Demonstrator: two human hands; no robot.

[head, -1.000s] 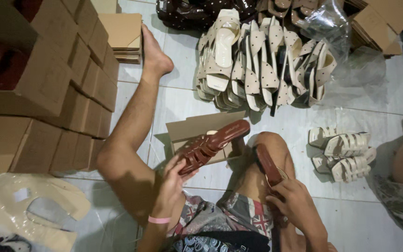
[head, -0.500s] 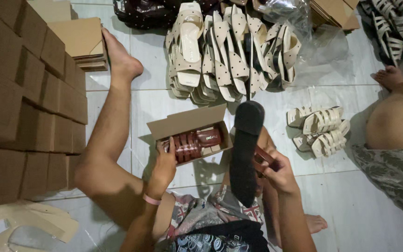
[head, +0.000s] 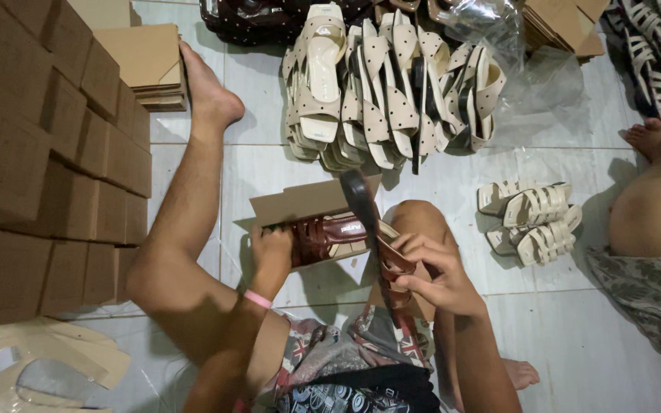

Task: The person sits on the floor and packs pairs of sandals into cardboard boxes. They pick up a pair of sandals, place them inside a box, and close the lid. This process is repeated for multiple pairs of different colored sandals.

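- Brown strappy sandal [head: 380, 245], second of a pair: the right hand [head: 434, 275] is gripping it by the strap end, fingers curled tight around it, sole turned edge-on and heel pointing up and away, apparently so it can be seen over the box.
- Open cardboard shoebox [head: 300, 203]: it is lying on the tiled floor [head: 269, 160] between the person's knees, flap standing up at the back, within easy reach of both hands.
- Matching brown sandal [head: 330, 235]: it is already lying flat inside the box; the left hand [head: 271, 252] is pressing on its near end, fingers bent narrow over the box edge, seemingly steadying it.
- Stacked closed cardboard boxes [head: 47, 153]: plain brown, rectangular, piled at the left.
- Flattened box blanks [head: 143, 65]: plain brown, stacked beyond the left foot.
- Cream sandals in a heap [head: 376, 84]: dotted, lying ahead.
- Clear plastic bag [head: 514, 69]: crumpled beside them.
- Cream strappy sandals [head: 533, 218]: lying near another person's leg [head: 652, 214].
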